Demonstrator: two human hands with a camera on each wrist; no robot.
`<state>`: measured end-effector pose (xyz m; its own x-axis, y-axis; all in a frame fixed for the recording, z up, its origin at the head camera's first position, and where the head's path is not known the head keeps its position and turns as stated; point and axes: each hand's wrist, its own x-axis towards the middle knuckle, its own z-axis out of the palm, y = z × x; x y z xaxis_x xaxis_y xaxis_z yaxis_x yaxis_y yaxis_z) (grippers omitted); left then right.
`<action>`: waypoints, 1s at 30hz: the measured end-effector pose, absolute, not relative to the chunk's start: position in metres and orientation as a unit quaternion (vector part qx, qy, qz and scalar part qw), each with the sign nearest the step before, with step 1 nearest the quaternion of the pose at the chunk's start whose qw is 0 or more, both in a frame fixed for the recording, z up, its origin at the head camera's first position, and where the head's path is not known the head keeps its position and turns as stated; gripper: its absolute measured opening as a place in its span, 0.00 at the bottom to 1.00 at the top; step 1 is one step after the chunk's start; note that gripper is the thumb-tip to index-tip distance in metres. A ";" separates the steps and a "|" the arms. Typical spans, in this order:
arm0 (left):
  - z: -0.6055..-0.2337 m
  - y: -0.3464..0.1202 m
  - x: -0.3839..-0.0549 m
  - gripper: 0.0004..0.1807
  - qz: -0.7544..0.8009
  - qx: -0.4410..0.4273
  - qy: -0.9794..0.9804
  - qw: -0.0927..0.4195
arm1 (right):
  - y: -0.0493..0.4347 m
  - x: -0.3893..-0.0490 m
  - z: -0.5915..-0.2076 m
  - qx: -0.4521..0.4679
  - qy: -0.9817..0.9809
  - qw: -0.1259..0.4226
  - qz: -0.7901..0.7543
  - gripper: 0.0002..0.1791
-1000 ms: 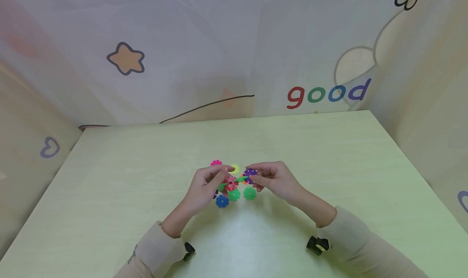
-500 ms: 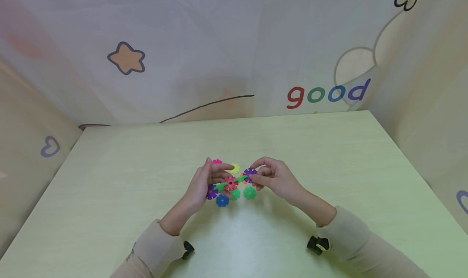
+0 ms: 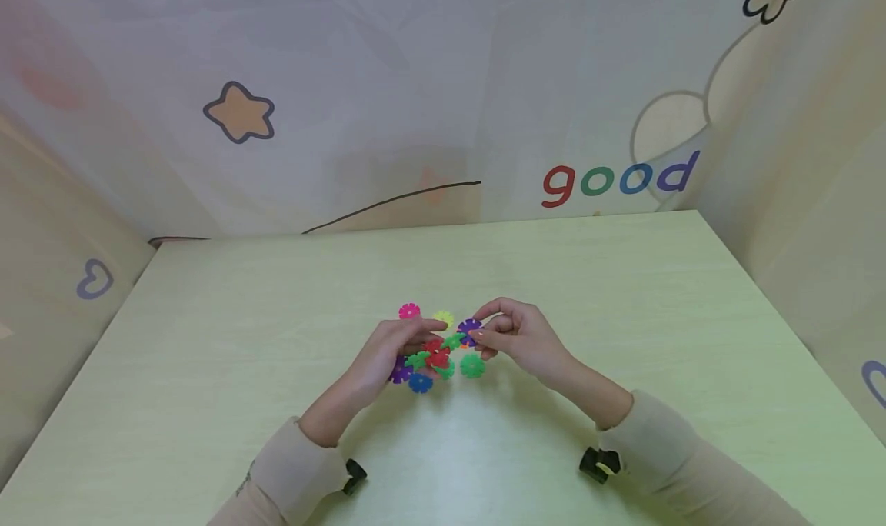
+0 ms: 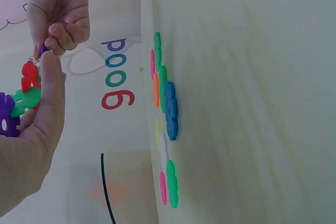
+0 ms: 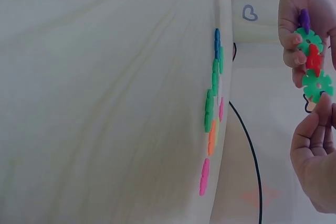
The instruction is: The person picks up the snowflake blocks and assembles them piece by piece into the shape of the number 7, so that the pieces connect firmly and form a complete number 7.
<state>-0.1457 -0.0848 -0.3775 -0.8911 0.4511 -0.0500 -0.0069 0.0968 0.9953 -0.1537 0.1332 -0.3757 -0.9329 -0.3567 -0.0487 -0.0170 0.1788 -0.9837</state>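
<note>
A chain of slotted plastic snowflake discs hangs between both hands above the table. A purple disc (image 3: 471,327) ends it on the right, then come green and a red disc (image 3: 436,354) in the middle, then green and another purple disc (image 3: 400,371). My right hand (image 3: 522,334) pinches the right purple disc between thumb and fingertips. Around the chain's other end my left hand (image 3: 377,353) lies cupped, its fingers extended and loose, the left purple disc against the palm. The right wrist view shows that green disc (image 5: 317,84) just above the right fingertips.
Loose discs lie flat on the table beneath the hands: a blue disc (image 3: 420,383), a green disc (image 3: 473,366), a pink disc (image 3: 409,311), a yellow disc (image 3: 444,318) and others partly covered. A printed curtain (image 3: 388,88) stands behind the table (image 3: 623,280).
My left thumb and fingers loosened from the chain's middle, spread, then came down again over it. The red disc has turned from face-on to tilted. My right hand keeps its pinch almost in place.
</note>
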 end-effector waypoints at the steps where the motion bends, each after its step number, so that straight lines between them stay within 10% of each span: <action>1: -0.378 -0.085 -0.145 0.25 0.660 0.150 0.714 0.178 | 0.133 -0.153 -0.376 -0.125 0.754 0.135 -0.631 0.11; 30: -0.381 -0.087 -0.145 0.17 0.718 0.173 0.640 0.212 | 0.136 -0.157 -0.377 -0.138 0.751 0.137 -0.631 0.12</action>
